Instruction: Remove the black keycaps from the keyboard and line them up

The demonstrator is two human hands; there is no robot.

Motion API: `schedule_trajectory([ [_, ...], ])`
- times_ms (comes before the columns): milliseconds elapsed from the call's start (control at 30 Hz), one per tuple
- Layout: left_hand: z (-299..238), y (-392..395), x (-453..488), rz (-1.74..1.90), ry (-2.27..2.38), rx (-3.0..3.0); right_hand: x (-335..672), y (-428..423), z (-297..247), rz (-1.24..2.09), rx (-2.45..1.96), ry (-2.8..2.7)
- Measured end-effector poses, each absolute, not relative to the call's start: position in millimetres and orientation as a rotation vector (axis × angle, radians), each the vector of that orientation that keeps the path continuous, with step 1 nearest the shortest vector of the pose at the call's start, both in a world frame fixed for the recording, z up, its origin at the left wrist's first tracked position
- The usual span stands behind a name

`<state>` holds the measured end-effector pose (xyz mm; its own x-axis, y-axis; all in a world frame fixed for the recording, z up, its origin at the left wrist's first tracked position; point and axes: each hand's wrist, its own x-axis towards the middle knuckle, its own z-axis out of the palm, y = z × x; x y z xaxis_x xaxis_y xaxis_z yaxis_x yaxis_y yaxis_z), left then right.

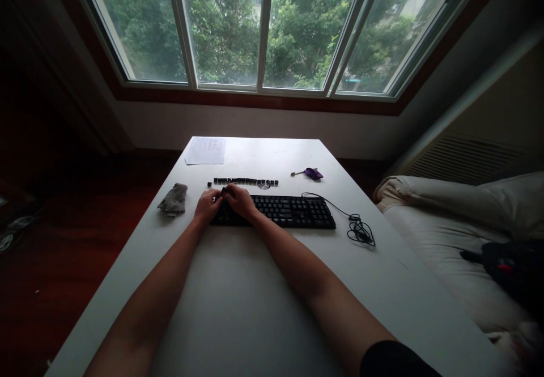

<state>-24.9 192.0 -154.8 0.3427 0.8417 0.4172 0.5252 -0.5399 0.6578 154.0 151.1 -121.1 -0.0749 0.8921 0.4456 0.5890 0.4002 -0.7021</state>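
Observation:
A black keyboard [293, 211] lies on the white table, its left end partly covered by my hands. My left hand [207, 205] is closed at the keyboard's left edge, thumb towards the keys. Right beside it, my right hand [239, 200] reaches over the upper left keys with its fingers pinched together. At those fingertips is a small dark piece that looks like a keycap [224, 190]; its details are too small to make out. Behind the keyboard runs a row of loose black keycaps [238, 181], with a thin, shiny round item [263, 185] in front of it.
A grey cloth [173, 199] lies left of the keyboard. Printed paper [205, 151] rests at the table's far left corner. Behind, to the right, is a purple brush-like tool [313, 173]. The coiled cable [361, 231] lies at right. Beside the table stands a pale sofa [429, 235].

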Motion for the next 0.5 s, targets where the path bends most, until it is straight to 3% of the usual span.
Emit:
schedule_trajectory([
  [500,-151.1,189.8,-25.1,1.094,1.209,2.29,156.3,155.7,-123.3,0.549,-1.271,-1.577],
])
